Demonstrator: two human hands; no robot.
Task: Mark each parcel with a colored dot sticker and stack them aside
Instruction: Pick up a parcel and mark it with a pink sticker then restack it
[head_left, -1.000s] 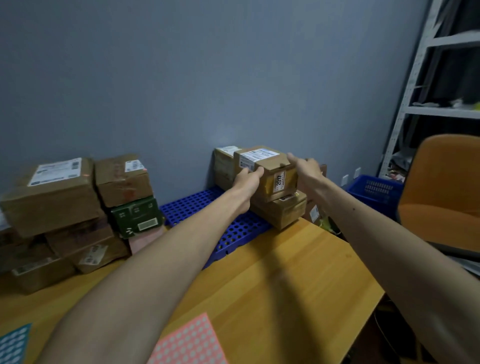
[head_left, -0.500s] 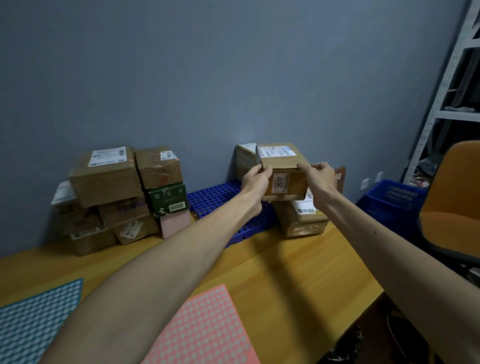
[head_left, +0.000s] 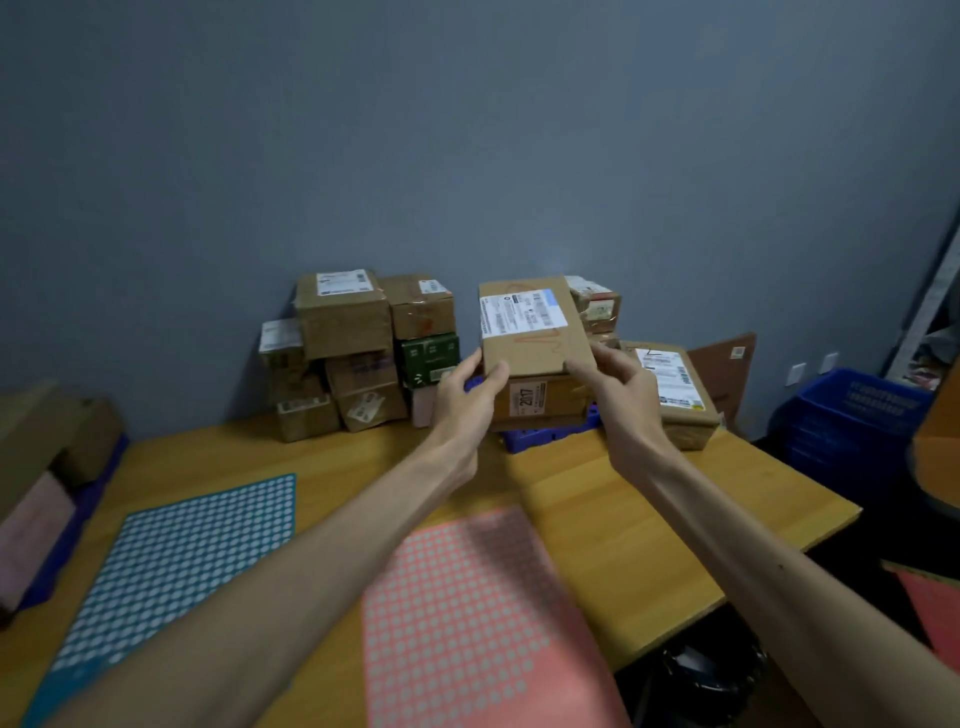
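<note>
A brown cardboard parcel (head_left: 530, 332) with a white shipping label on top and a "2017" sticker on its front is held in the air above the table. My left hand (head_left: 467, 395) grips its left side and my right hand (head_left: 621, 395) grips its right side. Nearer to me on the wooden table (head_left: 623, 525) lie a pink dot sticker sheet (head_left: 467, 623) and a teal dot sticker sheet (head_left: 176, 566).
A pile of brown parcels and a green box (head_left: 358, 353) stands against the wall at the back. Another labelled parcel (head_left: 670, 389) lies right of a blue grid pallet (head_left: 545, 436). A blue basket (head_left: 852, 415) sits beyond the table's right edge. More boxes (head_left: 47, 447) are at the far left.
Both hands have lifted the parcel off the stack on the blue pallet and drawn it toward me. The view has swung left and down, showing more of the sticker sheets.
</note>
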